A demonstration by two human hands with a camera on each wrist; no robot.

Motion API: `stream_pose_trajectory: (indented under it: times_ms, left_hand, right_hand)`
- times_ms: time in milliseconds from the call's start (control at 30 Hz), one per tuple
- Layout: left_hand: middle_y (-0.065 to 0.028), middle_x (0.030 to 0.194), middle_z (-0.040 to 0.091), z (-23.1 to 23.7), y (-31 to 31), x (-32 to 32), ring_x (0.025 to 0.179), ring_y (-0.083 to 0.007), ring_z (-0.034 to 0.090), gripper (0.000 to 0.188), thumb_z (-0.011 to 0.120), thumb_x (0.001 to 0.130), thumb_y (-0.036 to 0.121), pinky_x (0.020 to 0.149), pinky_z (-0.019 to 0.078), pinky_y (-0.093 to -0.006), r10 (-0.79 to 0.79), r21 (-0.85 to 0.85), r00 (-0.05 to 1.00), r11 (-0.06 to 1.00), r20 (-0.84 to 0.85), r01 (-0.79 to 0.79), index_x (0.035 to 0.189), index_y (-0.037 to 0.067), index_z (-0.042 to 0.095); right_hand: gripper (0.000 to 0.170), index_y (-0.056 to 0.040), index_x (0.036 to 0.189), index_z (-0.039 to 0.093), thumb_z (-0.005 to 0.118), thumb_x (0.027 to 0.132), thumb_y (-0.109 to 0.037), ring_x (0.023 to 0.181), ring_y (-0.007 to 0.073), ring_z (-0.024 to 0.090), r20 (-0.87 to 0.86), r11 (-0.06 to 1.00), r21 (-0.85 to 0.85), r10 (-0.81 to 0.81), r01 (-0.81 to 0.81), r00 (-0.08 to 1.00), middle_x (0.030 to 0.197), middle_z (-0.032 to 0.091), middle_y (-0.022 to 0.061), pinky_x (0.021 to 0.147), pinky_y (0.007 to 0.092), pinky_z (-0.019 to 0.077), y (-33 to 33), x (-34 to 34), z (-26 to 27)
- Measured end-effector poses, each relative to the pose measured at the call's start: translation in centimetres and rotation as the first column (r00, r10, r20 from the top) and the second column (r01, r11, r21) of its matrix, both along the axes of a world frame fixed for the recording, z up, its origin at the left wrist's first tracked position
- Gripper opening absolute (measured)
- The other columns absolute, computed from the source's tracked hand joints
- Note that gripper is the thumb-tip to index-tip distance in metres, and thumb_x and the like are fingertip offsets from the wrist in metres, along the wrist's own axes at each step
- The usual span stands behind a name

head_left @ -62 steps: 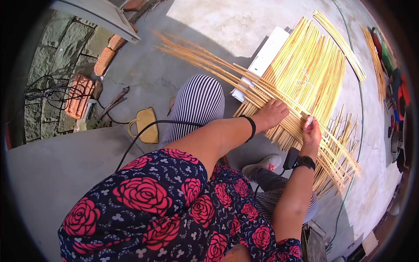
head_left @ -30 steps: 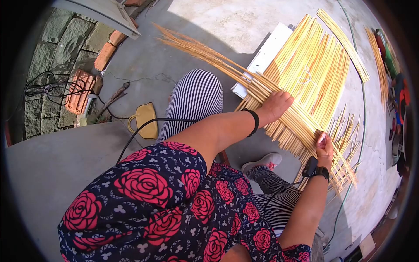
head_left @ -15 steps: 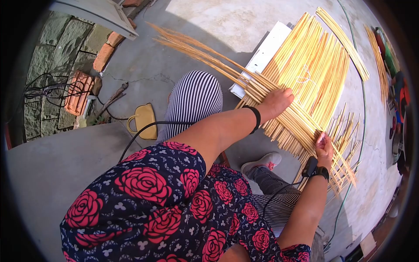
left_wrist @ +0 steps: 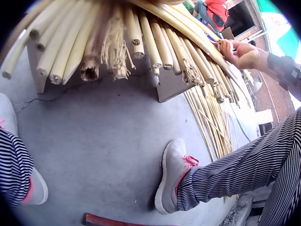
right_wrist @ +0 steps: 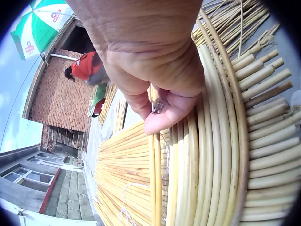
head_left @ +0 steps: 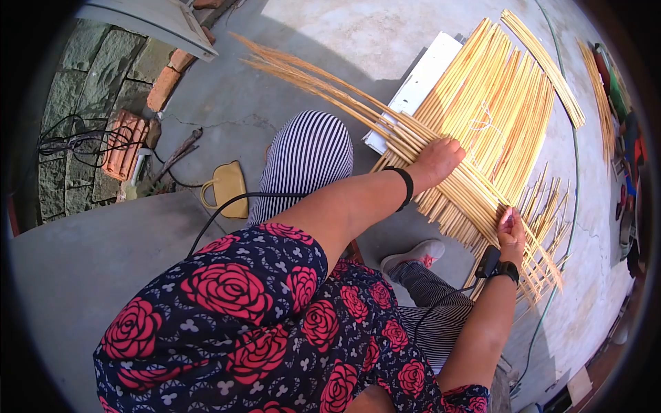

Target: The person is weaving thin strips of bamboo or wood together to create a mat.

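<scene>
A band of long yellow reed stalks (head_left: 403, 131) lies crosswise over a wide layer of similar stalks (head_left: 492, 96). My left hand (head_left: 437, 163), with a black band at its wrist, rests on the crosswise stalks, fingers reaching over them. Further along toward their feathery right end, my right hand (head_left: 511, 230) is at the same band. In the right wrist view, the thumb and fingers of this hand (right_wrist: 164, 101) pinch pale string (right_wrist: 165, 148), which runs down beside two thin stalks. Cut stalk ends (left_wrist: 162, 61) jut toward me in the left wrist view.
A white board (head_left: 430, 72) lies under the reed layer. Loose reeds (head_left: 547, 199) spread at the right, with another bundle (head_left: 547, 65) behind. A green hose (head_left: 573, 179) crosses the concrete floor. A yellow bag (head_left: 229, 189) sits by the striped knee; another person (right_wrist: 87, 66) is in the background.
The right hand has moved down and right along the crosswise reeds, and the left hand slightly right. The crosswise reeds lie closer together. Over the last second both hands have hardly moved.
</scene>
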State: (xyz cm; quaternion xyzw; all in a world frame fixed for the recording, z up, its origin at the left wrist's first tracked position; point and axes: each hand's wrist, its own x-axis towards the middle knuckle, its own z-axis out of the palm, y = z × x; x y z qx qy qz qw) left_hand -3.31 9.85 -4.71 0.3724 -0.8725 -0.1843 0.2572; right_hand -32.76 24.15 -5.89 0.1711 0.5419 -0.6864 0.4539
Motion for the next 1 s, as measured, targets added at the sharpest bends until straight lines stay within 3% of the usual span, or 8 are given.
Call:
stream_pose_trajectory:
  times_ms: [233, 433, 633, 767, 867, 933, 1000]
  left_hand:
    - [-0.0082, 0.085, 0.058, 0.0, -0.1, -0.1, 0.090, -0.0247, 0.056, 0.009, 0.054, 0.076, 0.009, 0.079, 0.0485, -0.0345, -0.001, -0.035, 1.000, 0.999, 0.025, 0.002, 0.079, 0.008, 0.062]
    - [-0.0082, 0.085, 0.057, -0.4, -0.2, 0.0, 0.089, -0.0248, 0.056, 0.009, 0.054, 0.075, 0.009, 0.080, 0.0479, -0.0348, -0.020, -0.063, 1.000, 0.998, 0.008, 0.021, 0.077, 0.009, 0.063]
    - [-0.0079, 0.087, 0.057, 0.3, -0.1, 0.0, 0.090, -0.0248, 0.056, 0.008, 0.054, 0.076, 0.010, 0.081, 0.0471, -0.0350, -0.018, -0.036, 1.000, 0.999, 0.011, 0.018, 0.078, 0.009, 0.062]
    - [-0.0072, 0.088, 0.056, 0.2, 0.0, 0.1, 0.092, -0.0249, 0.055, 0.007, 0.055, 0.076, 0.010, 0.082, 0.0467, -0.0349, -0.040, -0.066, 0.999, 0.997, 0.029, 0.042, 0.076, 0.008, 0.061]
    - [-0.0062, 0.095, 0.055, 1.0, -0.1, 0.3, 0.094, -0.0251, 0.054, 0.010, 0.054, 0.078, 0.011, 0.082, 0.0469, -0.0353, -0.060, -0.083, 0.993, 0.994, 0.099, 0.068, 0.086, 0.009, 0.060]
    - [-0.0063, 0.096, 0.054, 0.6, -0.3, 0.0, 0.093, -0.0253, 0.054, 0.010, 0.055, 0.077, 0.011, 0.083, 0.0467, -0.0352, -0.099, -0.124, 0.993, 0.986, 0.070, 0.108, 0.085, 0.007, 0.059]
    - [-0.0064, 0.094, 0.055, 0.4, -0.6, 0.0, 0.093, -0.0258, 0.054, 0.008, 0.054, 0.076, 0.009, 0.085, 0.0470, -0.0346, -0.126, -0.182, 0.992, 0.975, 0.005, 0.125, 0.082, 0.005, 0.058]
  right_hand:
    - [0.011, 0.0081, 0.095, 0.056, 0.061, 0.087, 0.001, 0.074, 0.0187, 0.064, -0.012, 1.000, -0.017, -0.005, 0.004, 1.000, 0.084, 0.062, 0.0115, 0.067, 0.0232, 0.0606, 0.0, 0.0, -0.1]
    - [0.009, 0.0062, 0.093, 0.058, 0.061, 0.088, -0.001, 0.072, 0.0185, 0.065, 0.096, 0.999, -0.051, 0.010, -0.005, 0.995, 0.081, 0.063, 0.0094, 0.066, 0.0254, 0.0609, 0.4, -3.2, -2.6]
    - [0.012, 0.0090, 0.093, 0.055, 0.062, 0.087, 0.002, 0.074, 0.0195, 0.064, -0.025, 0.998, -0.010, -0.070, 0.070, 0.997, 0.084, 0.062, 0.0126, 0.066, 0.0249, 0.0614, 0.0, 0.1, -0.4]
    - [0.011, 0.0073, 0.094, 0.056, 0.062, 0.086, 0.002, 0.077, 0.0200, 0.064, -0.036, 0.999, -0.045, 0.002, -0.003, 0.999, 0.086, 0.062, 0.0120, 0.069, 0.0264, 0.0605, 0.6, -1.6, -2.2]
    - [0.012, 0.0075, 0.093, 0.055, 0.062, 0.085, 0.003, 0.075, 0.0206, 0.064, -0.011, 0.997, -0.038, -0.064, 0.064, 0.998, 0.086, 0.062, 0.0130, 0.066, 0.0258, 0.0605, 0.1, 0.6, -1.6]
    - [0.012, 0.0074, 0.093, 0.054, 0.062, 0.085, 0.003, 0.074, 0.0211, 0.064, -0.009, 0.996, -0.008, -0.086, 0.086, 0.996, 0.085, 0.062, 0.0134, 0.065, 0.0257, 0.0605, 0.2, -0.2, -1.5]
    - [0.011, 0.0069, 0.092, 0.054, 0.062, 0.085, 0.003, 0.071, 0.0211, 0.064, -0.004, 0.999, 0.000, -0.054, 0.054, 0.999, 0.083, 0.062, 0.0130, 0.063, 0.0256, 0.0602, 0.5, -2.0, -4.6]
